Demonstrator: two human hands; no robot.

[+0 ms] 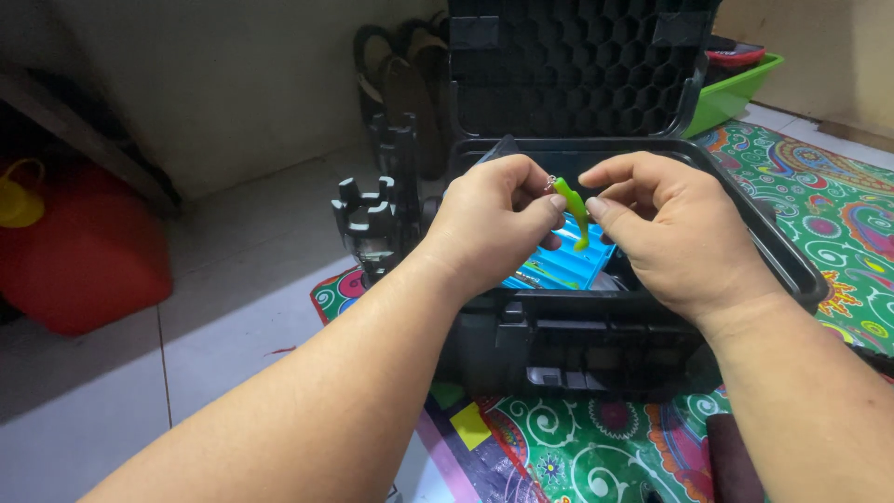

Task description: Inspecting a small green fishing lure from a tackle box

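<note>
My left hand point(494, 219) and right hand point(666, 228) were bare, no rings, gloves or watch; both forearms were unsleeved.

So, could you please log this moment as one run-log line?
left hand: pinches green soft lure | right hand: pinches same lure | below: open black case, blue packet inside

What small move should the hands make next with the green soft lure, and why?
Probably lower the green soft lure into the open black case. Both the left hand and the right hand pinch it directly above the blue packet lying inside, so the case is the nearest resting place.
</note>
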